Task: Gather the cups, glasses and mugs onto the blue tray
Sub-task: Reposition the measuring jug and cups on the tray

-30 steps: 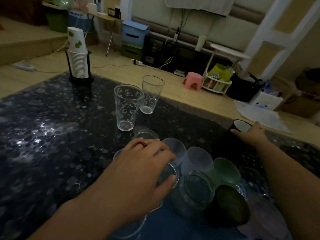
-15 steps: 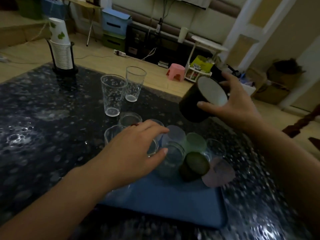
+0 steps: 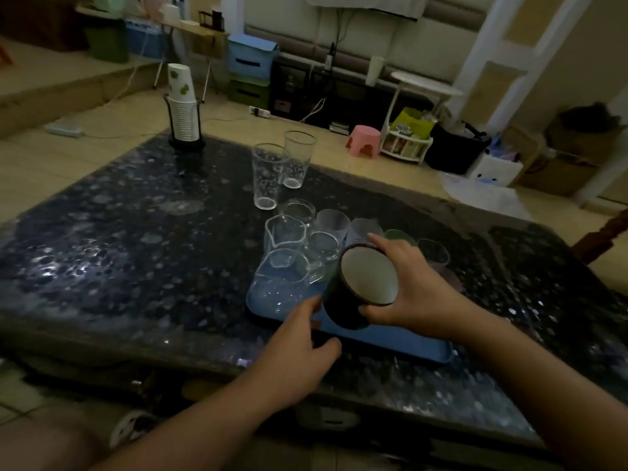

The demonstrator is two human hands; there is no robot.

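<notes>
A blue tray [image 3: 401,341] lies on the dark speckled table [image 3: 136,253]. On its far half stand several clear glasses [image 3: 285,232], pale plastic cups [image 3: 333,223] and a green cup [image 3: 399,235]. My right hand [image 3: 413,294] grips a black mug with a white inside [image 3: 360,287], tilted towards me, low over the tray's near part. My left hand [image 3: 299,348] rests at the tray's near left edge, fingers apart, holding nothing. Two tall printed glasses [image 3: 268,176] stand on the table beyond the tray.
A stack of paper cups in a black holder [image 3: 183,110] stands at the table's far left corner. The table's near edge [image 3: 204,372] runs just below my left hand. Beyond the table on the floor are a pink stool [image 3: 363,141], boxes and cables.
My right hand has brought the black mug from the table's far right edge down over the tray. My left hand has left the glasses and drawn back to the tray's near edge.
</notes>
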